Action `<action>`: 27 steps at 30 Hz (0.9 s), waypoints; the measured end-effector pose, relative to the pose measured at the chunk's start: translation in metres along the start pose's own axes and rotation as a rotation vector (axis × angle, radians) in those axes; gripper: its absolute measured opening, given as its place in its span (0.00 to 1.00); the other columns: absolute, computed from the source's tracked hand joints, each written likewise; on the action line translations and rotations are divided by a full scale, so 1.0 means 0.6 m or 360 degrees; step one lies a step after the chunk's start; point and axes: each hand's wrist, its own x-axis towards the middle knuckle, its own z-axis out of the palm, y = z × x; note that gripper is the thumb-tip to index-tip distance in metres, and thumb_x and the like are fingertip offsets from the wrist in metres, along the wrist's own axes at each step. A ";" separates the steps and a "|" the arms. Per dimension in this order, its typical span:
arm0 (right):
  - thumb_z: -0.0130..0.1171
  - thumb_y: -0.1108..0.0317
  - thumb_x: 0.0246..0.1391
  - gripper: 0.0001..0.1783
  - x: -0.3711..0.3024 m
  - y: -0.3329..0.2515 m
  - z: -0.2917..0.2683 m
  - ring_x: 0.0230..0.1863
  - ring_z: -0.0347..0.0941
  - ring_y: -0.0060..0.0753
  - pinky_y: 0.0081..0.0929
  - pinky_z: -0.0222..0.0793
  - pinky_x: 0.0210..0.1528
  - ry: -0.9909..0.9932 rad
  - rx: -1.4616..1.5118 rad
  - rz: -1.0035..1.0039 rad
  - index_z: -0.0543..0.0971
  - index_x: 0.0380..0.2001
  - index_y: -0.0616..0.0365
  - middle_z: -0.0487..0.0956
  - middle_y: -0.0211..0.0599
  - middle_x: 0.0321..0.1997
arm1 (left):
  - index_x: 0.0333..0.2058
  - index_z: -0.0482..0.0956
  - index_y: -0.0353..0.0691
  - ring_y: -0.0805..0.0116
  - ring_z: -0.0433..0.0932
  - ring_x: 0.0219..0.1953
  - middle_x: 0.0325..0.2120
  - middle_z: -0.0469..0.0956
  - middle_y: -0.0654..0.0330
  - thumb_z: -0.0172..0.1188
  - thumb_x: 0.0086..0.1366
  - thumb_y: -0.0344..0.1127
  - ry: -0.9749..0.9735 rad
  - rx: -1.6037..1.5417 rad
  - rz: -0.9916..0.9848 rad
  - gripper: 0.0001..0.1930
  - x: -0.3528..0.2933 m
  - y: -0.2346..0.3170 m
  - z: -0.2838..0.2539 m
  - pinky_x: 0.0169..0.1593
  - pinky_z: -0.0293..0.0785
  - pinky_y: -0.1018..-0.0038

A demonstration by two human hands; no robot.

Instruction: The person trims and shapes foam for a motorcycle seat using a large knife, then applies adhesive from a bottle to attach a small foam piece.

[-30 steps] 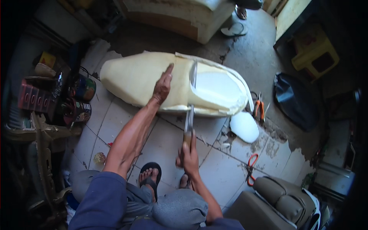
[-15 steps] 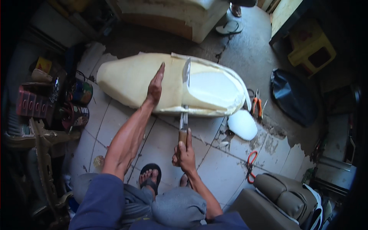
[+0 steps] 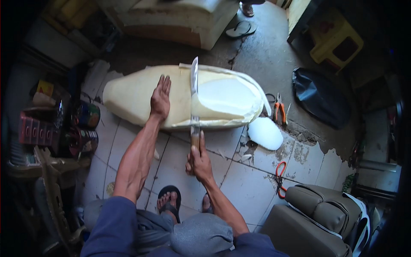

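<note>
A long cream foam seat pad (image 3: 141, 94), shaped like a motorcycle seat, lies crosswise on the floor ahead of me. Set into its right half is a smooth white foam patch (image 3: 227, 94). My right hand (image 3: 198, 160) is wrapped around the wooden handle of a long knife (image 3: 195, 77). The blade runs across the pad beside the patch's left end; foam hides its middle, while its tip reaches past the far edge. My left hand (image 3: 161, 100) rests on the pad left of the blade, fingers stretched out, holding nothing.
Right of the pad lie a white foam piece (image 3: 265, 133), orange-handled pliers (image 3: 280, 110), red-handled scissors (image 3: 280, 180) and a black seat cover (image 3: 319, 98). A brown cushioned seat (image 3: 317, 214) stands near right, a yellow stool (image 3: 338, 43) far right. Tins (image 3: 87, 115) and a red drawer box (image 3: 38, 128) sit left.
The knife has slid away from me, so its tip now sticks out past the pad's far edge. My left hand has turned, showing more of its back. The whole view has shifted slightly.
</note>
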 end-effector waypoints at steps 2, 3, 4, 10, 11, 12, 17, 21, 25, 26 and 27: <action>0.43 0.60 0.76 0.39 0.027 -0.011 0.006 0.16 0.63 0.22 0.26 0.66 0.17 -0.0032 -0.0011 -0.0023 0.37 0.80 0.27 0.66 0.29 0.25 | 0.75 0.41 0.30 0.51 0.46 0.79 0.75 0.48 0.40 0.32 0.78 0.40 0.0055 -0.0220 0.0039 0.33 0.019 0.005 -0.006 0.81 0.41 0.63; 0.43 0.60 0.76 0.39 0.026 -0.013 0.007 0.16 0.62 0.23 0.26 0.66 0.17 -0.0005 -0.0011 0.0002 0.37 0.80 0.27 0.65 0.30 0.25 | 0.75 0.41 0.30 0.50 0.46 0.78 0.75 0.48 0.39 0.32 0.78 0.40 0.0100 -0.0337 0.0002 0.33 0.005 -0.004 -0.001 0.81 0.42 0.63; 0.43 0.59 0.77 0.39 0.040 -0.016 0.003 0.16 0.64 0.23 0.26 0.66 0.17 0.0068 -0.0039 -0.0030 0.38 0.79 0.24 0.67 0.30 0.26 | 0.75 0.41 0.30 0.50 0.48 0.78 0.74 0.50 0.38 0.31 0.78 0.40 0.0130 -0.0340 -0.0028 0.33 0.002 -0.010 0.005 0.81 0.44 0.63; 0.46 0.51 0.75 0.37 -0.060 -0.048 -0.072 0.16 0.67 0.22 0.26 0.72 0.13 0.0271 0.0593 -0.0372 0.41 0.77 0.15 0.70 0.33 0.31 | 0.74 0.49 0.29 0.53 0.52 0.77 0.74 0.55 0.41 0.38 0.79 0.43 -0.0083 0.0438 0.0067 0.32 0.011 -0.007 -0.014 0.80 0.45 0.65; 0.44 0.54 0.76 0.36 -0.085 -0.057 -0.092 0.16 0.69 0.25 0.28 0.72 0.13 0.0461 0.0855 -0.0473 0.40 0.78 0.21 0.71 0.33 0.30 | 0.73 0.50 0.28 0.54 0.52 0.77 0.74 0.54 0.42 0.39 0.79 0.44 -0.0219 0.0782 0.0138 0.32 0.017 -0.005 -0.017 0.79 0.45 0.66; 0.42 0.53 0.77 0.35 -0.114 -0.069 -0.126 0.16 0.68 0.24 0.27 0.72 0.13 0.0593 0.0737 -0.0678 0.39 0.78 0.21 0.70 0.33 0.31 | 0.73 0.53 0.31 0.54 0.54 0.77 0.74 0.57 0.45 0.43 0.79 0.48 -0.0363 0.1374 0.0084 0.33 0.010 -0.012 -0.007 0.78 0.46 0.69; 0.40 0.56 0.77 0.36 -0.239 -0.105 -0.253 0.17 0.66 0.24 0.27 0.72 0.17 0.1102 0.0304 -0.0842 0.38 0.78 0.20 0.69 0.34 0.32 | 0.74 0.60 0.53 0.55 0.51 0.78 0.75 0.57 0.54 0.59 0.70 0.55 -0.1215 0.2861 0.0761 0.38 -0.115 -0.028 0.152 0.75 0.39 0.37; 0.41 0.59 0.77 0.37 -0.291 -0.072 -0.267 0.17 0.67 0.24 0.28 0.72 0.17 0.0975 0.0190 -0.0728 0.37 0.78 0.23 0.69 0.34 0.32 | 0.68 0.68 0.52 0.56 0.68 0.66 0.63 0.73 0.58 0.67 0.65 0.49 -0.1321 0.2848 0.0649 0.35 -0.068 0.008 0.157 0.70 0.56 0.47; 0.44 0.62 0.76 0.40 -0.304 -0.044 -0.257 0.17 0.68 0.25 0.30 0.72 0.17 0.0973 0.0295 -0.0651 0.36 0.79 0.26 0.70 0.34 0.31 | 0.62 0.73 0.51 0.52 0.75 0.54 0.53 0.76 0.54 0.71 0.61 0.44 -0.1407 0.2778 0.0346 0.31 -0.055 0.036 0.201 0.60 0.69 0.58; 0.45 0.62 0.76 0.40 -0.303 -0.038 -0.252 0.17 0.68 0.25 0.30 0.72 0.17 0.0960 0.0304 -0.0642 0.36 0.79 0.26 0.70 0.34 0.31 | 0.62 0.73 0.51 0.51 0.75 0.54 0.52 0.76 0.53 0.71 0.61 0.43 -0.1446 0.2849 0.0230 0.31 -0.058 0.042 0.209 0.60 0.69 0.57; 0.45 0.62 0.75 0.41 -0.301 -0.033 -0.249 0.16 0.68 0.25 0.30 0.72 0.16 0.0947 0.0313 -0.0633 0.36 0.79 0.27 0.70 0.34 0.31 | 0.62 0.74 0.51 0.49 0.75 0.53 0.51 0.75 0.52 0.71 0.60 0.43 -0.1483 0.2917 0.0111 0.31 -0.061 0.046 0.215 0.61 0.69 0.57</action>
